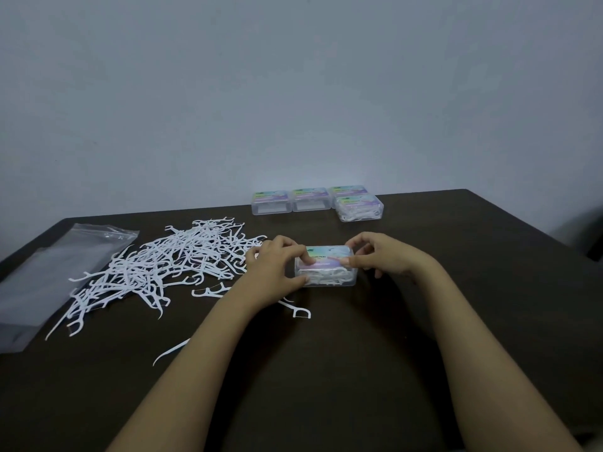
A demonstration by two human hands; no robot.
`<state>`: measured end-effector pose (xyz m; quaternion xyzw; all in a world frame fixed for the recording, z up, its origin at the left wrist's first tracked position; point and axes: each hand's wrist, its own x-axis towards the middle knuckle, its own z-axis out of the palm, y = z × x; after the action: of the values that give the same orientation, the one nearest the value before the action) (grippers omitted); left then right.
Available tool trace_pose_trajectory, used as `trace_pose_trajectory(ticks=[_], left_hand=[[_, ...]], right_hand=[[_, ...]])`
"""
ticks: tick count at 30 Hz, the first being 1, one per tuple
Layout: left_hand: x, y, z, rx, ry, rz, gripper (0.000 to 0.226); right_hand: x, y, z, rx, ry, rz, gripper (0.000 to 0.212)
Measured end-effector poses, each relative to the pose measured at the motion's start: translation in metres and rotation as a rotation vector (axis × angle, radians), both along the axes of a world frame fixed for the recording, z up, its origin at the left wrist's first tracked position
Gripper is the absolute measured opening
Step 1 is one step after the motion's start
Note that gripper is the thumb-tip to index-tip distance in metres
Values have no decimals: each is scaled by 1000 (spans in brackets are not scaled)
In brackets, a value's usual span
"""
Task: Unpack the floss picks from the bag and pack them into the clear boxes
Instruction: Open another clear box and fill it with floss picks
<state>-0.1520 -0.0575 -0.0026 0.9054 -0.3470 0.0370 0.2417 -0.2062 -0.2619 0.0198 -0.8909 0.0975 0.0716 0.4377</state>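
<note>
I judge I'm pressing the lid down on the filled clear box (326, 272) mid-table, left hand (277, 269) and right hand (381, 256) pinching its ends, floss picks (169, 262) heaped left; next calls for an empty box (271, 202) from the far row

White floss picks (169, 262) lie heaped between a flat bag (49, 282) and a filled clear box (327, 275).

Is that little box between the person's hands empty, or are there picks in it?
Not empty: white floss picks show through the clear front wall of the box.
</note>
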Motion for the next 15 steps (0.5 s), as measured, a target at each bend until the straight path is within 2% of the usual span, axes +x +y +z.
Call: trace_pose_trajectory(ticks=[10, 15], left_hand=[[1, -9, 1, 79, -32, 57, 21], [0, -13, -1, 89, -23, 62, 30]], right_hand=[[4, -2, -2, 48, -4, -52, 38], [5, -6, -4, 102, -40, -123, 39]])
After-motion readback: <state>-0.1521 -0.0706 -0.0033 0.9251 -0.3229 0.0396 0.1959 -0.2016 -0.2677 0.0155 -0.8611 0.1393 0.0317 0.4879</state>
